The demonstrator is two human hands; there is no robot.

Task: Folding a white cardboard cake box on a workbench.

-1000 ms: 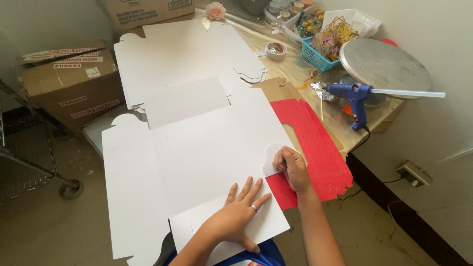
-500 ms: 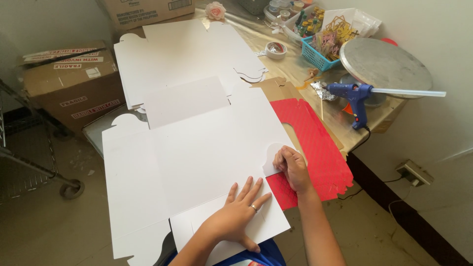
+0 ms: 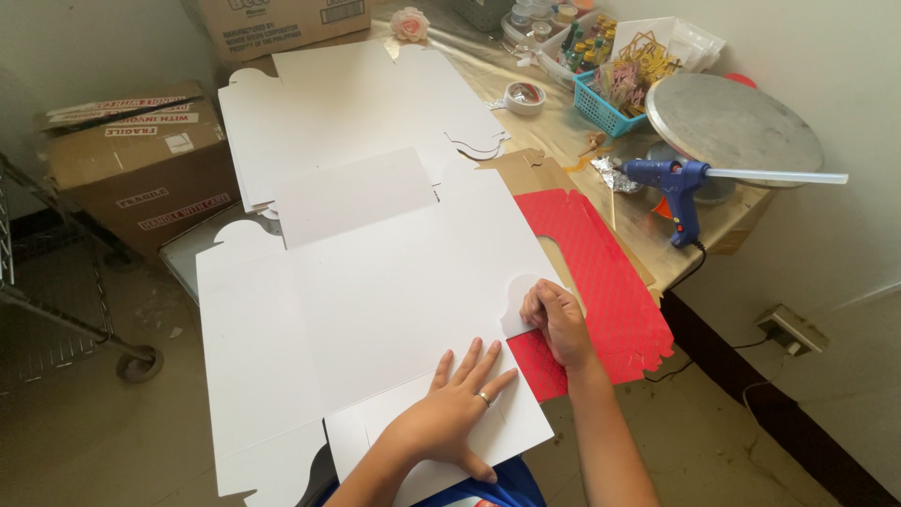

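- The white flat box blank [image 3: 375,310] lies unfolded across the near end of the worktop [image 3: 648,221], its near edge hanging past the worktop toward the person. No wall or flap stands up yet, so by the look of it the folding has barely begun and nearly all of the box is left to shape.
- A second white blank [image 3: 347,103] lies flat farther up the worktop, untouched, with a smaller white panel [image 3: 352,195] resting where the two overlap.
- Left hand [image 3: 450,413]: palm down and fingers spread wide on the near flap of the blank, pressing it flat and holding nothing (a ring shows on one finger).
- Right hand [image 3: 556,319]: fingers curled in and narrow, pinching the rounded tab at the blank's right edge, just where the white card meets the red patterned sheet [image 3: 601,282]. Whether the tab is being creased or only gripped I cannot tell.
- Both forearms come in from the bottom of the view, the right one running straighter and the left angled inward.
- The red sheet lies flat under the blank's right edge, on brown card.
- Well apart, at the far right: a blue glue gun [image 3: 680,183] standing on the worktop, a grey round turntable [image 3: 732,122], a blue basket [image 3: 610,103] of small decorations, and a roll of tape [image 3: 524,97].
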